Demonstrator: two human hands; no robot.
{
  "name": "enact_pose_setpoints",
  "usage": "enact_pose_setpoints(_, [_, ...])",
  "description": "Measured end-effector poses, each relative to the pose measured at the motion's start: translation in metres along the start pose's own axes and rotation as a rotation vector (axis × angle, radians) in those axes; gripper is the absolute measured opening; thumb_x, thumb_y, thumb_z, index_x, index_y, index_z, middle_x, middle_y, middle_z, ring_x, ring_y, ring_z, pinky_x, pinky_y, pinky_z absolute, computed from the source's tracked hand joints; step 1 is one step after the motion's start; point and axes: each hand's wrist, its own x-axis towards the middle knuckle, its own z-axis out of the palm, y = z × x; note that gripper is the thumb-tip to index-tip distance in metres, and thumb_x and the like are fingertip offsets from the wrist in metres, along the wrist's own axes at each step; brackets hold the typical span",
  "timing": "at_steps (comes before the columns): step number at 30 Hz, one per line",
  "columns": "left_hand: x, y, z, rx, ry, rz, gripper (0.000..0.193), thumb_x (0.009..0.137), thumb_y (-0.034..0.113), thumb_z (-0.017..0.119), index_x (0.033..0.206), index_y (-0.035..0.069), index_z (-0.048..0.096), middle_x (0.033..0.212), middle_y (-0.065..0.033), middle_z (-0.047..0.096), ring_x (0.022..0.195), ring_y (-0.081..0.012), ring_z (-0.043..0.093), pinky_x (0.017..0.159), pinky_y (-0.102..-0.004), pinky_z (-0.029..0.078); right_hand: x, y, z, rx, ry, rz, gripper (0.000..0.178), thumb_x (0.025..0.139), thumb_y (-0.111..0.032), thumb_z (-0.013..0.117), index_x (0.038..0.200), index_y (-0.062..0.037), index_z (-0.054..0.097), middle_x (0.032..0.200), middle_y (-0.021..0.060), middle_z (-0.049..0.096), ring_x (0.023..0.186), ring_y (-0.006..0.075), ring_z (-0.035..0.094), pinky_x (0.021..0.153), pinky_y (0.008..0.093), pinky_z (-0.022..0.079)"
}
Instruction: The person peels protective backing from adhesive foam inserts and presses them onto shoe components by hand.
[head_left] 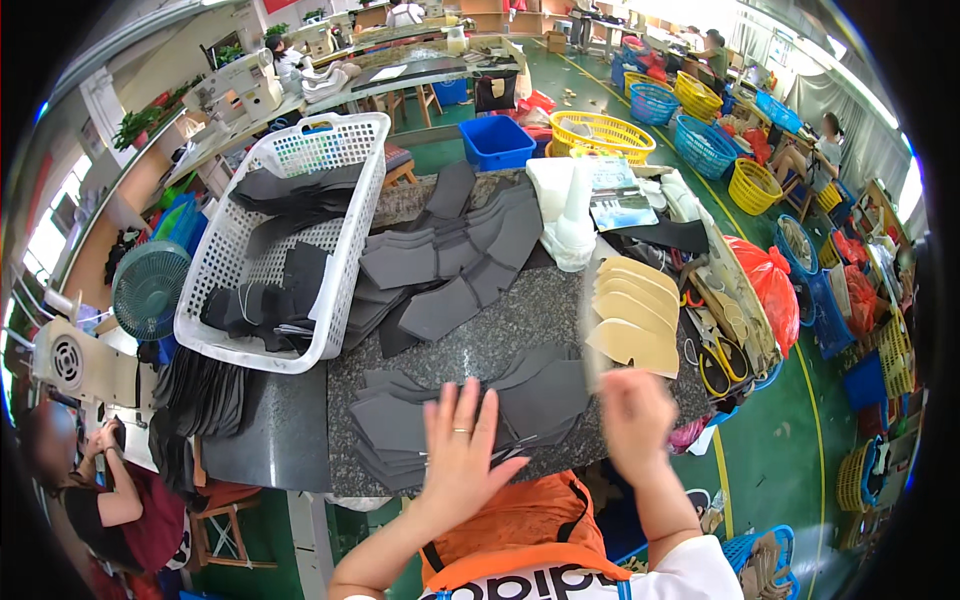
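Note:
My left hand (462, 440) lies flat, fingers spread, on a stack of dark grey cut sheet pieces (545, 395) at the near edge of the speckled stone tabletop (525, 310). Just right of that stack, my right hand (638, 420) is closed and slightly blurred. A pale, smeared strip rises from its fingers, too unclear to name. Beyond it, several tan curved pieces (640, 320) lie fanned out. More dark grey pieces (460, 260) spread in overlapping rows farther back on the table. A white plastic bottle (572, 225) stands at their right.
A white perforated basket (350, 250) with dark pieces takes up the table's left. Yellow-handled scissors (722, 365) lie at the right edge, near a red plastic bag (768, 290). A green fan (150, 288) and a seated person (100, 500) are at left. Behind stands a blue bin (497, 145).

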Motion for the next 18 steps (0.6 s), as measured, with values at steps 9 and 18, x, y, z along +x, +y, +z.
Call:
enact_pose_setpoints(9, [-0.003, 0.029, 0.003, -1.364, 0.188, -0.094, 0.058, 0.079, 0.008, 0.075, 0.129, 0.001, 0.047, 0.131, -0.0164, 0.049, 0.119, -0.0269, 0.052, 0.102, -0.0382, 0.040, 0.007, -0.038, 0.006, 0.595, -0.547, -0.282, 0.013, 0.075, 0.001, 0.063, 0.087, -0.0041, 0.061, 0.090, 0.0128, 0.060, 0.081, 0.0312, 0.060, 0.073, 0.0383, 0.050])
enact_pose_setpoints(18, [-0.021, -0.007, -0.019, -2.146, 0.124, -0.288, 0.032, 0.093, 0.021, 0.045, 0.091, -0.002, 0.068, 0.118, -0.0167, 0.055, 0.118, -0.0300, 0.049, 0.107, -0.0438, 0.033, -0.007, -0.004, 0.019, 2.330, -0.658, 0.408, 0.011, 0.071, -0.006, 0.054, 0.063, -0.0050, 0.047, 0.087, 0.0113, 0.059, 0.098, 0.0350, 0.055, 0.096, 0.0532, 0.042])
